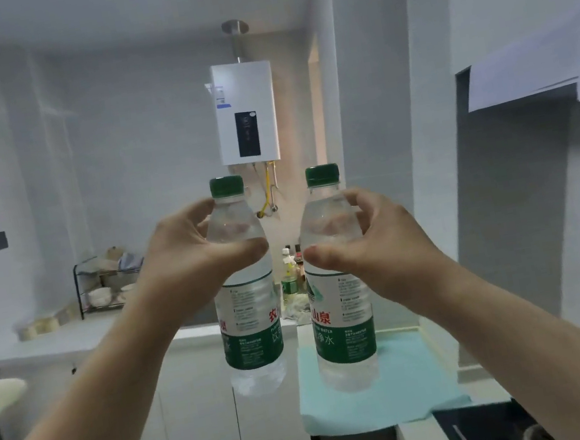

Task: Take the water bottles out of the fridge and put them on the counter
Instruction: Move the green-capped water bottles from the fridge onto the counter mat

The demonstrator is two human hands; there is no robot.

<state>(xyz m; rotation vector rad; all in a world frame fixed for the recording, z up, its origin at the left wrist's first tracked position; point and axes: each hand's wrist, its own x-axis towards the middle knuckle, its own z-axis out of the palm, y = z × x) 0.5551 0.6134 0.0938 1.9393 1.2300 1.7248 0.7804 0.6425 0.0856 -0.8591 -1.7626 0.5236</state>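
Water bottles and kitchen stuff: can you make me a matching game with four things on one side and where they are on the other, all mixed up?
Things:
1. left bottle
2. right bottle
3. water heater
4. dish rack

Places:
A. mounted high on the far wall
B. held up in the right hand
C. sitting on the counter at the left
D. held up in the left hand

Pairs: 1-D, 2-B, 3-A, 4-C
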